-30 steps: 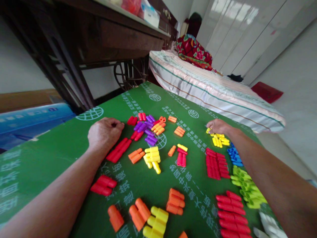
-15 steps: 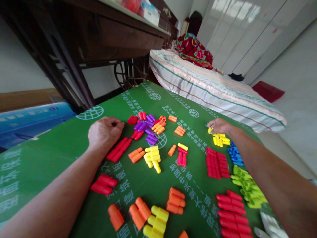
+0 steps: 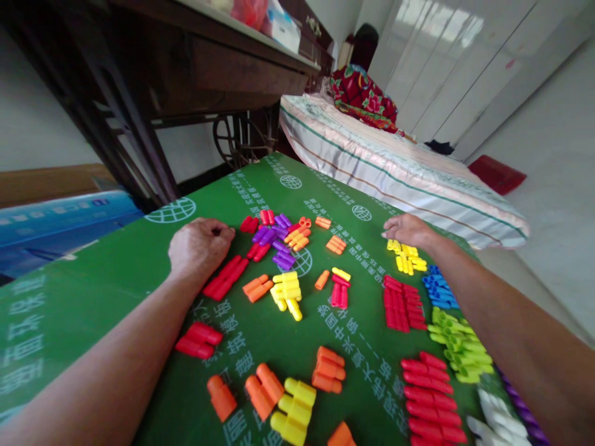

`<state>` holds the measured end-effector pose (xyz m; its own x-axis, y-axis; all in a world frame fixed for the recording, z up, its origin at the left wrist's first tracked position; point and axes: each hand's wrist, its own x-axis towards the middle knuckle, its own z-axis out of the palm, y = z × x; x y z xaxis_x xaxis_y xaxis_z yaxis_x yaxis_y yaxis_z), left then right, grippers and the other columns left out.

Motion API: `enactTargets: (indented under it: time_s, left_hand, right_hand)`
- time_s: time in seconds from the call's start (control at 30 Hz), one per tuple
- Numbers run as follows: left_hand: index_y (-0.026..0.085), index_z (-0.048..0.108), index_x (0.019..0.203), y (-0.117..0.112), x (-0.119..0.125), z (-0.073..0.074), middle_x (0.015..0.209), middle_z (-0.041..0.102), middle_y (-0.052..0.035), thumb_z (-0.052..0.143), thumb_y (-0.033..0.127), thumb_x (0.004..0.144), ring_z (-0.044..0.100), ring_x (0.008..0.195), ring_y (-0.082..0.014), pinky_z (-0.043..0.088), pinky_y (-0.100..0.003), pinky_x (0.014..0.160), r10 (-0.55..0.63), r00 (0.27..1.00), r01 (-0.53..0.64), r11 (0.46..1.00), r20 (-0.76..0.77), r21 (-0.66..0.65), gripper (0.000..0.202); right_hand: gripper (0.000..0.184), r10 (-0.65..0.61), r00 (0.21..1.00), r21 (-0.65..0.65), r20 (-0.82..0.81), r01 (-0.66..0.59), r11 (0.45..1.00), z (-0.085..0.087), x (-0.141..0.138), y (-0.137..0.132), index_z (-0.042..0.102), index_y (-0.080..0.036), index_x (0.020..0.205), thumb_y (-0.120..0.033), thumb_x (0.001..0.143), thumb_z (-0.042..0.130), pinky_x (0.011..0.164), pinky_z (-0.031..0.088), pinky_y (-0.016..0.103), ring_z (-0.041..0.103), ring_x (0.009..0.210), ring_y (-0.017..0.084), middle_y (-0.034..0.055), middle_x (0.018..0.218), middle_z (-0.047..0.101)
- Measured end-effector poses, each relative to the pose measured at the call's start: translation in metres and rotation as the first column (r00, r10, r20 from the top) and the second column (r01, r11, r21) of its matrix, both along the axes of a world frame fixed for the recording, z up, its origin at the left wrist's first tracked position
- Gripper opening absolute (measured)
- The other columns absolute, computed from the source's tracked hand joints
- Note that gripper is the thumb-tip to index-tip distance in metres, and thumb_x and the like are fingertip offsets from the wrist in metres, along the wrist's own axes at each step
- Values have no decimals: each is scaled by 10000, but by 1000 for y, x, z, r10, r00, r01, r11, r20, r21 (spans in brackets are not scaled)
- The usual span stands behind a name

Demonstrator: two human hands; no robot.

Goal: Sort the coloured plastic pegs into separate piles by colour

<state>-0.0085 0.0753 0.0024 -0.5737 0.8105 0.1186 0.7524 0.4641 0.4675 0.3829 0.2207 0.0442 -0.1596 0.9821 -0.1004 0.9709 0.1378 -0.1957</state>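
Loosely curled, my left hand (image 3: pixel 201 249) rests on the green board (image 3: pixel 153 291) beside a row of red cap-like plastic pieces (image 3: pixel 226 279); nothing shows in its fingers. My right hand (image 3: pixel 407 230) is just beyond a group of yellow cap-like pieces (image 3: pixel 409 259), its fingers partly stretched out and pointing left, with no piece visible in them. Between the hands lie purple pieces (image 3: pixel 281 254), orange pieces (image 3: pixel 297 237) and a small yellow pile (image 3: pixel 287 291). Red pieces (image 3: pixel 403 303) stand in neat rows below my right hand.
Along the right side are blue pieces (image 3: pixel 439 288), lime pieces (image 3: pixel 460 347), more red rows (image 3: pixel 432 396) and white pieces (image 3: pixel 499 421). Nearer me lie orange pieces (image 3: pixel 264 390) and yellow ones (image 3: pixel 294 409). A dark wooden table (image 3: pixel 223 68) and a bed (image 3: pixel 400 167) stand beyond the board.
My right hand has lifted off the yellow pieces and shifted slightly left and away, leaving a small yellow piece at the group's edge. My left hand stays in place.
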Motion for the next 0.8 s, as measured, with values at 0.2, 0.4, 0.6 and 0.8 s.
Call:
enactTargets:
  time_s: [0.2,0.4,0.6,0.8]
  left_hand:
    - [219,688,854,-1,-1,-3,969,672,-36,461,429,737,587,807,-224,419,-294,628,-16,1000,16,1000,9,14,331]
    - [222,683,830,-5,0,-4,961,664,-37,454,423,748,587,801,-212,419,-279,621,-47,999,46,998,27,36,315]
    - [235,683,821,-5,0,-3,951,674,-51,449,431,744,605,809,-237,437,-297,616,-51,998,50,998,38,27,315]
    - [241,682,843,-6,-2,-2,975,679,-48,435,436,755,613,823,-230,442,-290,630,-58,998,58,998,37,18,327]
  right_hand:
    - [278,196,966,-70,-166,-210,975,6,-39,-46,681,-165,951,-292,705,670,670,490,241,640,726,154,20,797,703]
    - [247,436,878,-125,-196,-464,877,8,-88,-118,676,-188,959,-274,730,645,690,463,250,618,773,151,19,846,685]
    - [302,593,803,-67,-57,-595,801,14,-130,-159,635,-217,1060,-279,766,610,678,431,279,598,809,183,42,913,654]
    - [325,719,695,54,-6,-718,694,9,-166,-171,573,-231,1097,-229,772,593,788,413,292,555,974,203,54,1075,601]
